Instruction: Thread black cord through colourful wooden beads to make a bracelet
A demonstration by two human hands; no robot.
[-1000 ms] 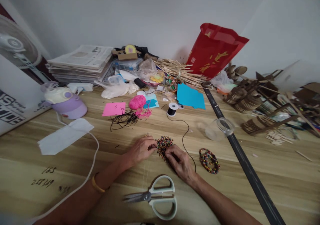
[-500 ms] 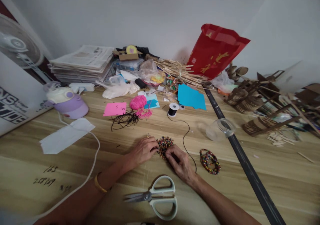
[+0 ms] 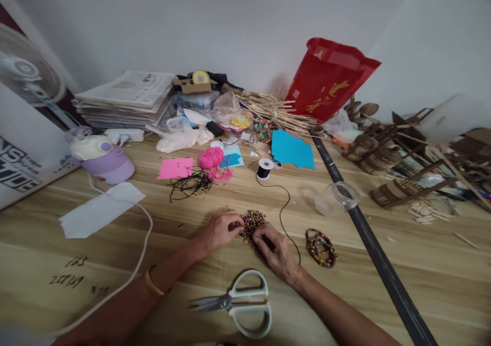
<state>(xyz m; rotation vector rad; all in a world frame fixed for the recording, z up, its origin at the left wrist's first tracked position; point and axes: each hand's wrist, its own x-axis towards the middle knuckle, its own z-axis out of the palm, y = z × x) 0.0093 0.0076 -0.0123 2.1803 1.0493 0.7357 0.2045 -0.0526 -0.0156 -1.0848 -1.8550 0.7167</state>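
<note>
A pile of small multicoloured beads [image 3: 253, 219] lies on the wooden table between my two hands. My left hand [image 3: 222, 229] is at the pile's left edge, thumb and forefinger pinched together; whatever is between the tips is too small to make out. On the pile's right side rests my right hand [image 3: 276, 251], its fingers curled closed. A thin black cord [image 3: 282, 218] runs from a spool [image 3: 264, 168] down to my right hand and disappears beneath it; the fingers appear closed on it, the grip itself partly hidden. Scissors [image 3: 233, 302] with pale handles lie in front of me.
Right of my right hand lies a coiled bead string [image 3: 321, 249]. A roll of clear tape [image 3: 345, 195] sits by a dark strip [image 3: 378, 254]. Black cord pieces [image 3: 192, 183] and pink yarn [image 3: 210, 157] lie further back. A white cable [image 3: 148, 233] crosses the left side.
My left thumb and forefinger have shifted slightly at the edge of the bead pile, opening a visible gap within the curled hand. My right hand stays almost in place.
</note>
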